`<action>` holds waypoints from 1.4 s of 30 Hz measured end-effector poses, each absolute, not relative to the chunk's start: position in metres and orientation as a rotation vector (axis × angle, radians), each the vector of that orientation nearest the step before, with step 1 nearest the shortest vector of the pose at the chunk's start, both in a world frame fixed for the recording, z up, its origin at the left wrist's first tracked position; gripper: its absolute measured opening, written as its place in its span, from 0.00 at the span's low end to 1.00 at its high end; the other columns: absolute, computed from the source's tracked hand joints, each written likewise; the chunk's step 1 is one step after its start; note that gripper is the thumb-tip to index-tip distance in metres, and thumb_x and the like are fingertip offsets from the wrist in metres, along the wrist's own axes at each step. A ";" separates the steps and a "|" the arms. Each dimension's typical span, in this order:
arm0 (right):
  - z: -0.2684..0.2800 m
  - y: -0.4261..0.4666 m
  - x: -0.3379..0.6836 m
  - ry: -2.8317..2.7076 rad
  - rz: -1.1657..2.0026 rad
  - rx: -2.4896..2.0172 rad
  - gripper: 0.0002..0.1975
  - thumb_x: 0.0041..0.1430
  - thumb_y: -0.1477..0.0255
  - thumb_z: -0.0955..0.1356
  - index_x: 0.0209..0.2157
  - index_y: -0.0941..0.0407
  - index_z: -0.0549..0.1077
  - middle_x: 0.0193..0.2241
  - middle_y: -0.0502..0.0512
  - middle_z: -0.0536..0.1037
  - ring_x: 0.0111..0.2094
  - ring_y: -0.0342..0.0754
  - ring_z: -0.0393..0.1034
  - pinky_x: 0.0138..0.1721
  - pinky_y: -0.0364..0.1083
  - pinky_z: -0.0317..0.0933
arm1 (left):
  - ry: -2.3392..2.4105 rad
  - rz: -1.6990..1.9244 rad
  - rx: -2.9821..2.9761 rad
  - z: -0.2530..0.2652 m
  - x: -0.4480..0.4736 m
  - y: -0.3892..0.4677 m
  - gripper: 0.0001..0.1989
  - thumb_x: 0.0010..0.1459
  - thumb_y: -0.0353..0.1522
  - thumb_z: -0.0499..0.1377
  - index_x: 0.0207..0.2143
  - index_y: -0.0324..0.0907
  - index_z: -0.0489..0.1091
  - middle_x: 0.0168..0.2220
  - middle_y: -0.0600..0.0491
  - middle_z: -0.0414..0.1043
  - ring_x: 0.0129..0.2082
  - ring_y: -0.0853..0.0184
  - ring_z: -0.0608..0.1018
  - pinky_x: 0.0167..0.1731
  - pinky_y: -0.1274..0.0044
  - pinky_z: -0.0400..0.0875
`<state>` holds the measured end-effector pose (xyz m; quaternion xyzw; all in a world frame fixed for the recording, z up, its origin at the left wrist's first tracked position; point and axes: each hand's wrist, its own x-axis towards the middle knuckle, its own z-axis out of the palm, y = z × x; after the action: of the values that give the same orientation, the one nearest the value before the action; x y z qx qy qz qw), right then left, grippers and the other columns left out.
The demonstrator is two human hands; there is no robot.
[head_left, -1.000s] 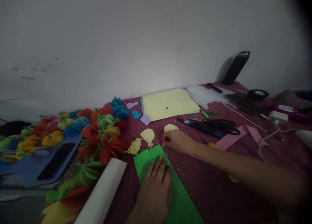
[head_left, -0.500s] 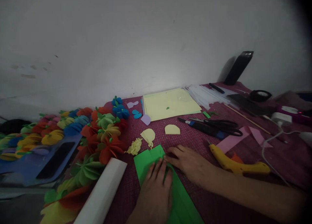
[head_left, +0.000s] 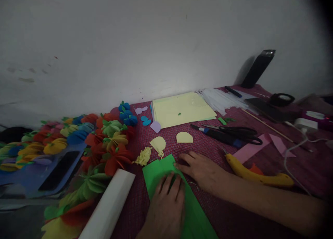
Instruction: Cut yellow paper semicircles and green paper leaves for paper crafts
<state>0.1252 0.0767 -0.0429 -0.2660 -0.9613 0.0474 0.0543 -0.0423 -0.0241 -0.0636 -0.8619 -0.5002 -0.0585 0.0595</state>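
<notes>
A long sheet of green paper [head_left: 157, 166] lies at a slant on the cloth, and seems folded along its right side. My left hand [head_left: 166, 201] rests on it palm down, fingers stretched and slightly apart. At the paper's upper right edge is my right hand [head_left: 200, 169]; its thumb touches the edge while the other fingers reach out over the cloth. Just beyond the paper are a cream paper fan shape [head_left: 158, 144], a cream half-round paper piece [head_left: 184, 138] and a crumpled yellow paper strip [head_left: 143, 156].
Colourful paper flowers [head_left: 118, 159] and a white roll [head_left: 110, 204] stand left. Pale yellow sheets [head_left: 183, 111] lie against the wall. Rightward are scissors [head_left: 239, 131], a blue-black cutter [head_left: 218, 135], a yellow glue gun [head_left: 255, 175], pink paper strips [head_left: 253, 148] and a white cable [head_left: 287, 159].
My left hand has slid slightly down along the green paper, towards me. My right hand stays by the edge, its fingers shifted a little. The view has tilted slightly.
</notes>
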 end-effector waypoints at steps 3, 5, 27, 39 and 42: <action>-0.043 0.078 0.124 -2.921 0.120 -0.815 0.22 0.56 0.79 0.63 0.52 0.49 0.65 0.45 0.59 0.68 0.44 0.53 0.62 0.41 0.51 0.61 | -1.512 -0.176 -2.620 -0.065 -0.042 -0.024 0.19 0.58 0.32 0.48 0.51 0.40 0.64 0.52 0.50 0.67 0.52 0.58 0.66 0.49 0.66 0.61; -0.043 0.080 0.122 -2.918 0.105 -0.813 0.22 0.55 0.79 0.63 0.52 0.49 0.65 0.44 0.59 0.69 0.43 0.52 0.62 0.40 0.51 0.61 | -1.526 -0.179 -2.627 -0.065 -0.042 -0.025 0.19 0.58 0.32 0.49 0.51 0.40 0.64 0.52 0.50 0.66 0.53 0.58 0.65 0.49 0.66 0.61; -0.045 0.082 0.117 -2.922 0.044 -0.808 0.23 0.53 0.77 0.65 0.52 0.50 0.65 0.41 0.59 0.69 0.39 0.53 0.62 0.37 0.50 0.61 | -1.898 -0.288 -2.613 -0.040 -0.048 -0.023 0.16 0.56 0.29 0.50 0.46 0.41 0.68 0.52 0.50 0.67 0.54 0.58 0.65 0.54 0.61 0.56; -0.046 0.082 0.117 -2.904 -0.031 -0.768 0.19 0.55 0.74 0.64 0.50 0.52 0.67 0.37 0.58 0.69 0.36 0.51 0.62 0.35 0.48 0.60 | -2.114 -0.096 -2.692 -0.034 -0.057 0.020 0.21 0.49 0.18 0.43 0.44 0.36 0.65 0.51 0.44 0.66 0.52 0.65 0.66 0.51 0.73 0.58; -0.047 0.083 0.119 -2.914 -0.030 -0.727 0.19 0.55 0.74 0.64 0.50 0.52 0.66 0.37 0.58 0.69 0.37 0.52 0.61 0.35 0.49 0.60 | -2.128 -0.050 -2.664 -0.032 -0.057 0.022 0.21 0.50 0.21 0.46 0.48 0.36 0.62 0.45 0.43 0.70 0.46 0.63 0.70 0.46 0.73 0.63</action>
<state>0.1190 0.0828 -0.0472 -0.2415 -0.9679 -0.0100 0.0691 -0.0567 0.0217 -0.0316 -0.7743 -0.6184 -0.0146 -0.1337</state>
